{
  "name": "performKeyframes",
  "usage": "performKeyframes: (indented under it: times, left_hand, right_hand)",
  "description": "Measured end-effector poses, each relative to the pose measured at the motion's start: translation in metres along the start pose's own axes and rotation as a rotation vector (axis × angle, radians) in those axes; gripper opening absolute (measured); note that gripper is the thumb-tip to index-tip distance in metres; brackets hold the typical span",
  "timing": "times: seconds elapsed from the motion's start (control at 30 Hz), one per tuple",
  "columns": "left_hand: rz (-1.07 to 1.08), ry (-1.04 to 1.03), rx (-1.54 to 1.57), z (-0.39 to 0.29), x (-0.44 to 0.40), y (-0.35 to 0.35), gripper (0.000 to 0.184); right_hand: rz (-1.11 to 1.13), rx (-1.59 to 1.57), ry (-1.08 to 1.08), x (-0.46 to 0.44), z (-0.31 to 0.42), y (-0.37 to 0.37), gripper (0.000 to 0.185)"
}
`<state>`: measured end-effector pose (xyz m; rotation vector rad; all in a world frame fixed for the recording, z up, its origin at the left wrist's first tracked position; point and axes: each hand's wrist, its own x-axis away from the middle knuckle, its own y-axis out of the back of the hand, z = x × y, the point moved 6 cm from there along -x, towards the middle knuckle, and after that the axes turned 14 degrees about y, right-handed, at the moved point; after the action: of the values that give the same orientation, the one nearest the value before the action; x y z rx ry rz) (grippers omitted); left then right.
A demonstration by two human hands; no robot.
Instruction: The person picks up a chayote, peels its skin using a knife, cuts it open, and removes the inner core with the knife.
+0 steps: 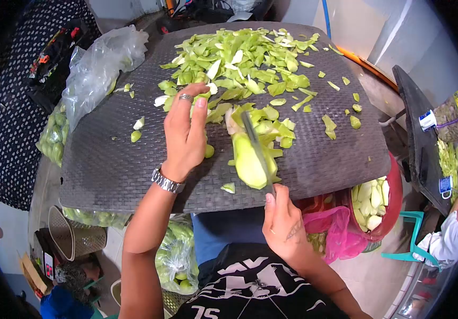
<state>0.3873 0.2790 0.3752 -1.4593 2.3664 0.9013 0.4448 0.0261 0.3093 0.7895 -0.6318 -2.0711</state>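
Observation:
My right hand (284, 220) grips a knife (257, 141) by its handle at the near edge of the woven-patterned dark table (122, 175). The blade lies across a large pale green piece of vegetable (250, 165), which looks like chayote. My left hand (185, 133), with a ring and a metal watch, is raised to the left of it, fingers apart. A bit of green shows between its thumb and fingers; whether they touch it I cannot tell. Beyond both hands spreads a heap of green peels and slices (239, 58).
A clear plastic bag (104, 66) lies at the table's left edge, above bagged green vegetables (56, 133). Below right stand a red tub (393, 196) of pale cut pieces and a pink bag (338, 234). Another dark table (420, 143) and a teal stool (415, 239) are at right.

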Motion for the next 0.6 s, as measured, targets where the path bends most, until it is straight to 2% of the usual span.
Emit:
performKeyframes:
  times: [0.07, 0.17, 0.2, 0.3, 0.37, 0.47, 0.6]
  left_hand:
    - [0.016, 0.150, 0.021, 0.007, 0.002, -0.008, 0.032]
    - [-0.021, 0.005, 0.007, -0.003, 0.005, -0.015, 0.033]
    - [-0.030, -0.076, -0.008, -0.012, 0.006, -0.017, 0.038]
    - [-0.009, -0.523, -0.144, -0.059, 0.021, -0.024, 0.045]
    - [0.226, -0.710, -0.286, -0.095, 0.026, -0.038, 0.053]
    - [0.495, -0.786, -0.398, -0.086, 0.015, -0.080, 0.053]
    - [0.613, -0.819, -0.478, -0.072, 0.013, -0.099, 0.054]
  right_hand:
    - [-0.025, 0.103, 0.016, 0.000, 0.001, 0.004, 0.021]
    - [-0.014, 0.161, 0.018, -0.003, 0.001, 0.006, 0.019]
    - [0.001, 0.187, 0.028, -0.003, 0.000, 0.003, 0.018]
    - [0.062, 0.246, 0.030, -0.004, 0.004, -0.004, 0.018]
    - [0.095, 0.253, 0.045, -0.005, 0.007, -0.009, 0.016]
    - [0.081, 0.210, 0.015, -0.007, 0.009, -0.006, 0.016]
    - [0.073, 0.165, -0.031, -0.010, 0.011, 0.002, 0.016]
